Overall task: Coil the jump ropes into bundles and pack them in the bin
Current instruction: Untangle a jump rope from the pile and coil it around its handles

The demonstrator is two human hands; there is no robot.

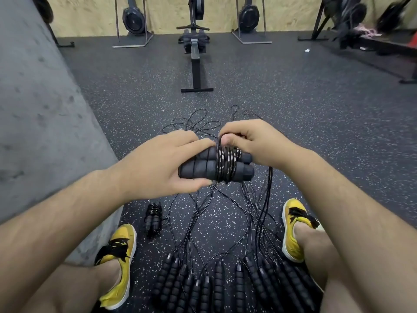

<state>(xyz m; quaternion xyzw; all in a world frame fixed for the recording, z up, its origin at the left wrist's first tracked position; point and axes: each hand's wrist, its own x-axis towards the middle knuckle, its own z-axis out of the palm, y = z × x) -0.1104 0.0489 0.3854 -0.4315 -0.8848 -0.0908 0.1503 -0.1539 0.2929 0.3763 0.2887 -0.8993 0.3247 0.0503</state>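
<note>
a grey concrete wall point(33, 98) closes the left side. thin black cords point(225, 211) and black foam handles point(218, 283) litter the speckled rubber floor point(316, 120) between two yellow shoes point(119, 256); beyond them, open floor reaches a black rowing machine point(195, 64).

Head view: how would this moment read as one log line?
step: coiling | left hand: holds paired handles | right hand: pinches cord wraps | done: one bundle on floor | waiting: loose ropes | bin: not in view
</note>
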